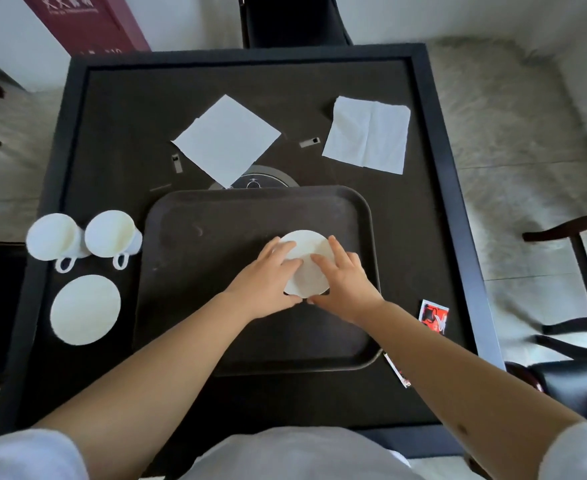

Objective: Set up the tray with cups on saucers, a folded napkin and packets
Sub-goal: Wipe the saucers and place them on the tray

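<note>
Holding saucer point(305, 258) inside tray point(195, 237), both hands.

Short white sleeves point(25, 452), bare forearms

Square black counter point(437, 188) with a raised glossy frame around a matte, dark inset top. At the centre of the top, a round grey disc with a dark printed face point(254, 180), partly covered. Two small grey rectangular tabs with black ends lie flat on the top: one left of centre point(177, 163), one right of centre point(309, 142). Dark chair back point(292, 19) at the far side. Dark wooden chair frame point(579, 271) to the right. Maroon box with pale printed characters point(88, 22) at far left. Pale grey mottled floor point(513, 109) around.
</note>
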Available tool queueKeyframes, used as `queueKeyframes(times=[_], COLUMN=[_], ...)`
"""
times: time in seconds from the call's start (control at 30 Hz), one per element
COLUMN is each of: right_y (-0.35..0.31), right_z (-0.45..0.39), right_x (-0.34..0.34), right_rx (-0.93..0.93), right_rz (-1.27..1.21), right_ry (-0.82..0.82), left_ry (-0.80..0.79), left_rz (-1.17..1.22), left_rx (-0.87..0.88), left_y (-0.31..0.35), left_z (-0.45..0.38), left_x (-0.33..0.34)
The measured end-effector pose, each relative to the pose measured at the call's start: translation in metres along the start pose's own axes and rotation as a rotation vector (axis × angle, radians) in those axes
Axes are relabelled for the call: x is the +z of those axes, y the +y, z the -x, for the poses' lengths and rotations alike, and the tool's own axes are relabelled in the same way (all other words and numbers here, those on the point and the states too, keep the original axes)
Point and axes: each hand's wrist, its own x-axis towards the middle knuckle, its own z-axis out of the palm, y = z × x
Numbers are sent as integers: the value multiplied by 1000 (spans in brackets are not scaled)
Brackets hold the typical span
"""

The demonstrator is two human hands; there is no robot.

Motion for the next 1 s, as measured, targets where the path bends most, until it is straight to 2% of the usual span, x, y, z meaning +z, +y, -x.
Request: queueKeyframes(times=[0.4, 1.0], right_y=[16, 20], right_z=[-48, -39], right_x=[1, 11], right_rx=[0, -7], right_rz=[-38, 83], right_ry=[18, 13], left_ry=[-8, 29], left_rz=[43, 24], left_rx=[-37, 27], left_y=[-26, -30], left_z=[-47, -45], left_x=[-2, 5])
